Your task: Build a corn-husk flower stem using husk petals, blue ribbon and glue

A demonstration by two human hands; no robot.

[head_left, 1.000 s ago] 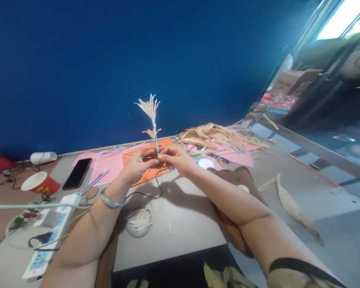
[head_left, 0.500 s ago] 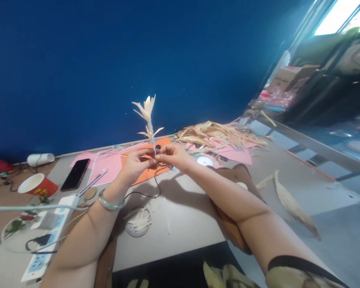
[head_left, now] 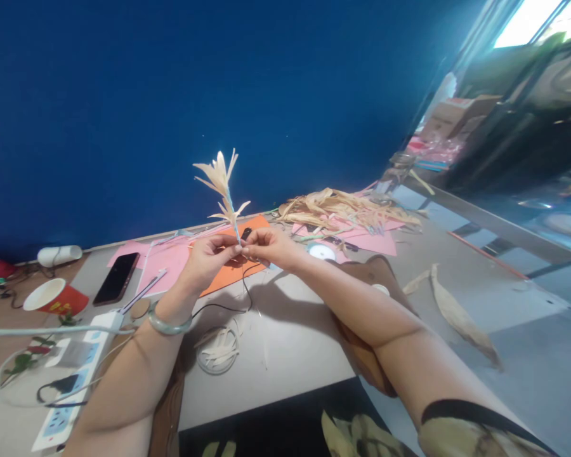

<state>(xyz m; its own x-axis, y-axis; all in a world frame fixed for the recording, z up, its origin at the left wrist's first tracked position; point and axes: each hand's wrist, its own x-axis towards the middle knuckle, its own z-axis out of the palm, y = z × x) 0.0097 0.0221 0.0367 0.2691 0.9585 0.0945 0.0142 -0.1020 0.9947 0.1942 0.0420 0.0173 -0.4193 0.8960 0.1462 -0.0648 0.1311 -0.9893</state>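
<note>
Both hands meet above the grey table [head_left: 290, 343] and pinch the foot of a thin blue-wrapped stem [head_left: 231, 216]. The stem stands nearly upright, tilted a little left, with pale husk petals [head_left: 217, 174] at its top and a smaller cluster lower down. My left hand [head_left: 209, 260], with a green bangle on the wrist, holds the stem from the left. From the right, my right hand [head_left: 271, 247] grips the same spot, fingertips touching the left hand's. An orange sheet [head_left: 238, 270] lies under the hands.
Pink paper [head_left: 171, 260], a black phone [head_left: 117, 285], a red paper cup [head_left: 54, 297] and a white power strip [head_left: 73, 374] lie left. A pile of dried husks [head_left: 342, 212] sits at the back right, a tape roll [head_left: 321, 252] near it. One husk leaf [head_left: 457, 314] lies right.
The stem has leaned and shifted left, and both hands have moved slightly left with it. The grip is unchanged.
</note>
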